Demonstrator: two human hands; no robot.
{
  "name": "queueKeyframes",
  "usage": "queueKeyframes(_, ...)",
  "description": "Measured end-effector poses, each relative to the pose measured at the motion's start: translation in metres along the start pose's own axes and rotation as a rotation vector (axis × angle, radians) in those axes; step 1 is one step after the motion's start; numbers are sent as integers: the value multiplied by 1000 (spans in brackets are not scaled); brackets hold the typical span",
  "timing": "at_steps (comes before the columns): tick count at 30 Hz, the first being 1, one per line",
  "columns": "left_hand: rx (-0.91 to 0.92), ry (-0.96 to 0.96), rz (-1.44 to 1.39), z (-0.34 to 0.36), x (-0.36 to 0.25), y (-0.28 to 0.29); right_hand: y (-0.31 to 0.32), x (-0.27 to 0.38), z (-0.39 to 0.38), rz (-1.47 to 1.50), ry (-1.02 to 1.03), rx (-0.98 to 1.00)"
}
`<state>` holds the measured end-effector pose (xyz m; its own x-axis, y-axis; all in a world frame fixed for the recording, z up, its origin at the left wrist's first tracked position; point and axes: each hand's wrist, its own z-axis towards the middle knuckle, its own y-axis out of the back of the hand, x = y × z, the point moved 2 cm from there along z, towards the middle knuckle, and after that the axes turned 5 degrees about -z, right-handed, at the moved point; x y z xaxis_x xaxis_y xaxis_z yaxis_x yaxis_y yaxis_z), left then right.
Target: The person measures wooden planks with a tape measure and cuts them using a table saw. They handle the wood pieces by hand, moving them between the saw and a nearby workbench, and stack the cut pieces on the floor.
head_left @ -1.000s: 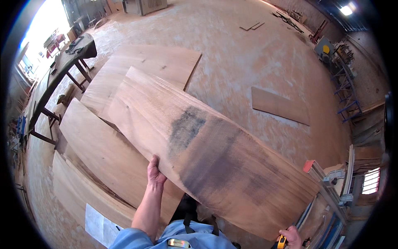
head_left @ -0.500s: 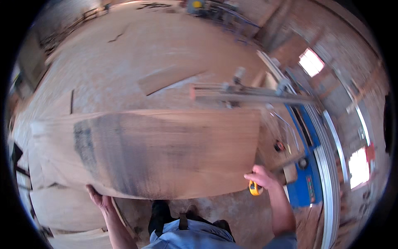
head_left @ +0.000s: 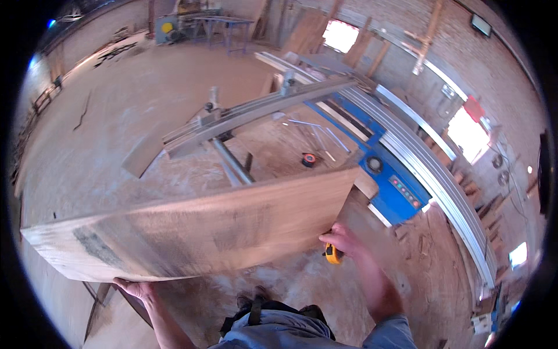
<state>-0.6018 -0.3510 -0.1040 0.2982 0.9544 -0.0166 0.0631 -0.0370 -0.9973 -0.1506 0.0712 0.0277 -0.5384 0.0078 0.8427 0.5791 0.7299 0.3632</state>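
Matt wooden board (head_left: 232,230) (streaky, apparently unpolished), plastic-looking tape measure (head_left: 333,254), shiny metal rail (head_left: 427,168)

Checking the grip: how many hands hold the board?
2: the left hand under the board, toward its left end; the right hand at its lower right corner, with a yellow tape measure. No others show.

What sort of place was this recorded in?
Probably a woodworking shop: a large wooden board is in hand, near a blue machine with a long silver rail.

You are in a wood workshop: 1 big blue machine (head_left: 386,203), a wide board (head_left: 232,227), a brick wall (head_left: 500,75), maybe sawdust (head_left: 427,262) on the floor (head_left: 139,104).
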Motion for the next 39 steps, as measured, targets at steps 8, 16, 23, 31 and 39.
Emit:
queueKeyframes(8,-372,-92,107,-15,92,-8,15,-88,-32,203,-115,-374)
queueKeyframes(16,-350,-52,297,-36,127,-3,28,-129,-85,464,-175,-564)
queueKeyframes(23,-575,88,101,-62,162,18,41,-113,-97,536,28,-648)
queueKeyframes(31,-460,47,68,-126,209,24,106,-209,-99,429,8,-568)
queueKeyframes(39,-497,15,94,-186,265,-4,112,-267,-103,371,-178,-327)
